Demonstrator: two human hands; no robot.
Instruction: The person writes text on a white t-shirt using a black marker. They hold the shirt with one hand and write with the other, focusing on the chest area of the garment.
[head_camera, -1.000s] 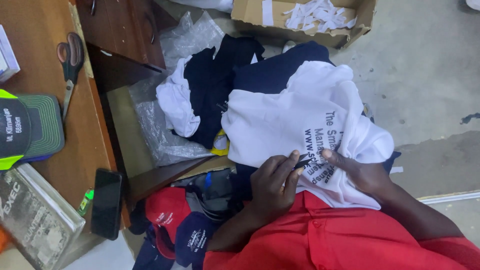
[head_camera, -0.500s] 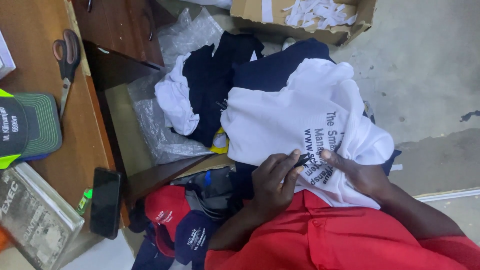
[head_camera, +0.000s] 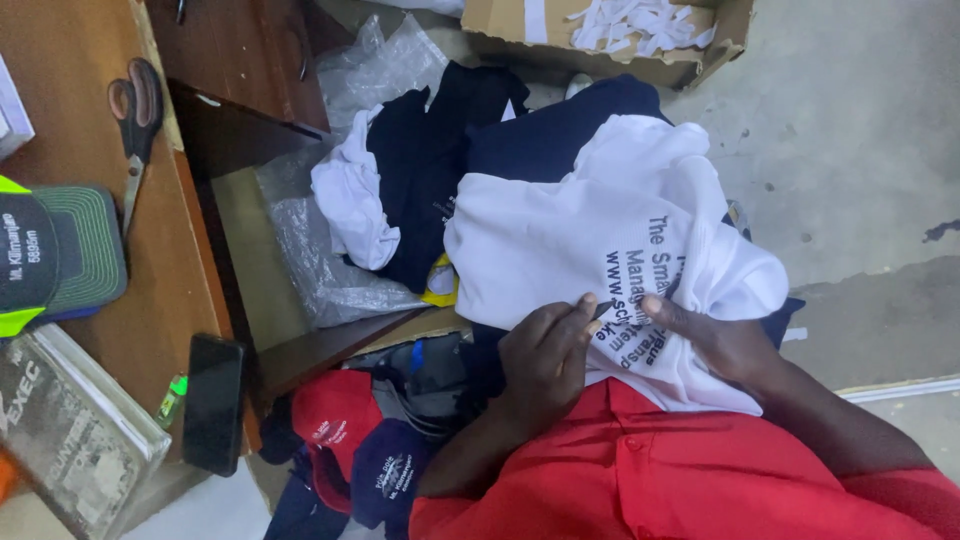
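White shirt (head_camera: 590, 240) in both hands, right of the wooden desk (head_camera: 90, 290).
Left hand (head_camera: 548, 355) and right hand (head_camera: 715, 335) pinch its printed hem, fingers curled; bare concrete floor (head_camera: 860, 130) lies open right of it.

A shirt (head_camera: 600, 250) lies on the person's lap, on top of other clothes (head_camera: 450, 160), and both hands, the left hand (head_camera: 545, 355) and the right hand (head_camera: 715, 340), rest on its near edge, close together. To the left is the worktop (head_camera: 90, 290), with scissors (head_camera: 135, 120) at the back, a cap (head_camera: 55, 255) in front of them, and a phone (head_camera: 213, 400) at the near edge. Behind the clothes a cardboard box (head_camera: 600, 40) sits on the floor (head_camera: 860, 150), and more caps (head_camera: 360, 450) lie just left of the person's left arm.
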